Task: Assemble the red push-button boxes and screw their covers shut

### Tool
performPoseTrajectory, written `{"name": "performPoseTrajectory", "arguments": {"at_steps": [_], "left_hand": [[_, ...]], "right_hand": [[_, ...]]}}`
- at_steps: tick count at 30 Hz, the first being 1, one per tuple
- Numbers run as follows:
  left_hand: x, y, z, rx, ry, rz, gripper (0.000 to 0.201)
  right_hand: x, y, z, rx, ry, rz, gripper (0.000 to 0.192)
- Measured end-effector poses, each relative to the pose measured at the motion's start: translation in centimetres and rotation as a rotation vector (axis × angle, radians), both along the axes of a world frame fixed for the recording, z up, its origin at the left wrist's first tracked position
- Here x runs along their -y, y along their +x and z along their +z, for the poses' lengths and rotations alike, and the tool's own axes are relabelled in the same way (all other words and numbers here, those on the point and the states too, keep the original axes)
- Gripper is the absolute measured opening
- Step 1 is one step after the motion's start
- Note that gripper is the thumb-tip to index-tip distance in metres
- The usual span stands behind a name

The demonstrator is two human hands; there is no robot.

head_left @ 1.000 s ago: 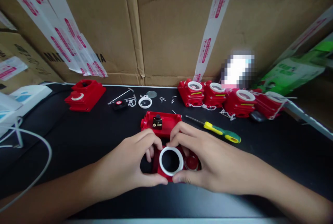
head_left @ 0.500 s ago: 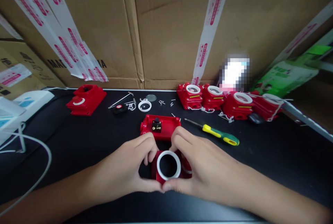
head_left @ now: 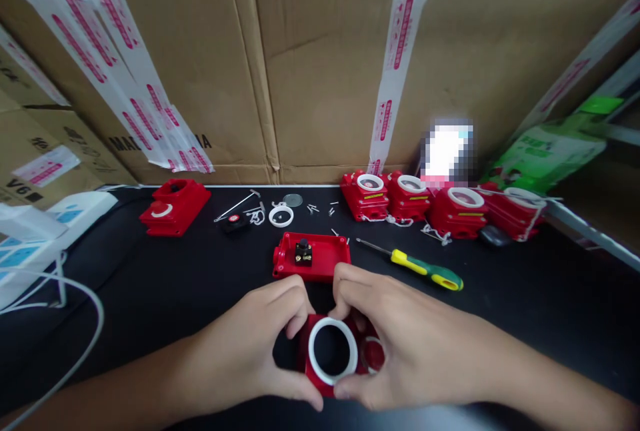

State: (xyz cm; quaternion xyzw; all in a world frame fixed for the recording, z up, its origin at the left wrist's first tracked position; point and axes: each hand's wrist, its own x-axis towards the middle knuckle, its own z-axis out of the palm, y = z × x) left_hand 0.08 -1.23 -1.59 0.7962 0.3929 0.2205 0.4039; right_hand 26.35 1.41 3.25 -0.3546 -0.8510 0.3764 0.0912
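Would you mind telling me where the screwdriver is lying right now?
The screwdriver lies on the black table, right of the open red box, beyond the right hand.

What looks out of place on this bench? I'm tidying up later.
Small screws lie scattered loose on the black table near a stray white ring. Both hands hold a red cover.
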Motion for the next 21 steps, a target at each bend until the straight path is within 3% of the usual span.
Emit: {"name": "performPoseTrajectory", "arguments": {"at_steps": [9, 15, 21], "left_hand": [[-0.2, 0.0, -0.2, -0.002, 0.019, 0.014, 0.069], [-0.4, -0.3, 0.6, -0.032, -0.036, -0.001, 0.062], [-0.1, -0.3, 0.3, -0.040, -0.030, 0.027, 0.064]], "right_hand": [[0.5, -0.8, -0.2, 0.112, 0.046, -0.107, 0.054], [-0.7, 0.9, 0.5, -0.003, -0.020, 0.105, 0.040], [-0.7, 0.4, -0.6, -0.063, 0.018, 0.060, 0.039]]}}
